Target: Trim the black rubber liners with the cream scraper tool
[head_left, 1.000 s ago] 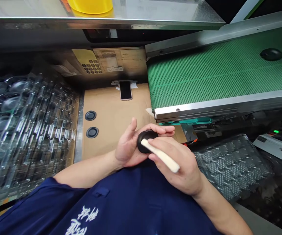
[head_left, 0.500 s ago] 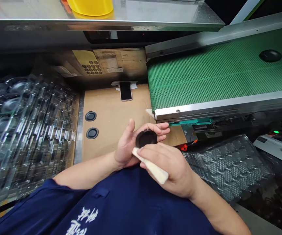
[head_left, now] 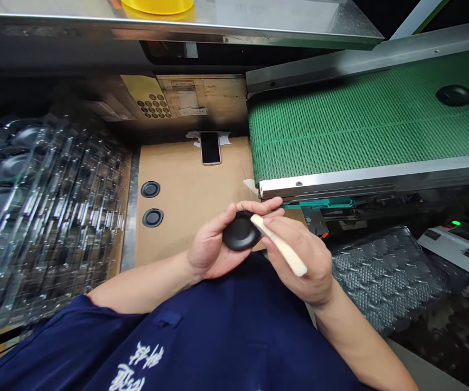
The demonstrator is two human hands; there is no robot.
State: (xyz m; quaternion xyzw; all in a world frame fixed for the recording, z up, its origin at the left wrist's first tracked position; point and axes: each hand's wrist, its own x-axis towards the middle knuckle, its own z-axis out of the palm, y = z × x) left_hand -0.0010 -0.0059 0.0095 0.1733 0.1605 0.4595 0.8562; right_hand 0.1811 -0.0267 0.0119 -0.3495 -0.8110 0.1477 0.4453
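My left hand (head_left: 214,244) grips a round black plastic part (head_left: 240,234) between thumb and fingers, close to my body. My right hand (head_left: 305,260) is closed around a cream-coloured stick tool (head_left: 279,245), whose tip touches the right edge of the black part. Both hands hover above the front of a brown cardboard sheet (head_left: 185,195).
Two black round parts (head_left: 150,189) (head_left: 152,217) and a phone (head_left: 210,147) lie on the cardboard. A green conveyor belt (head_left: 360,130) at right carries another black part (head_left: 455,95). Stacked clear blister trays (head_left: 43,217) fill the left; a textured tray (head_left: 385,277) lies at lower right.
The stick tool's tip moved from the lower left of the part to its upper right edge. My left hand turned the part, which now shows its domed side.
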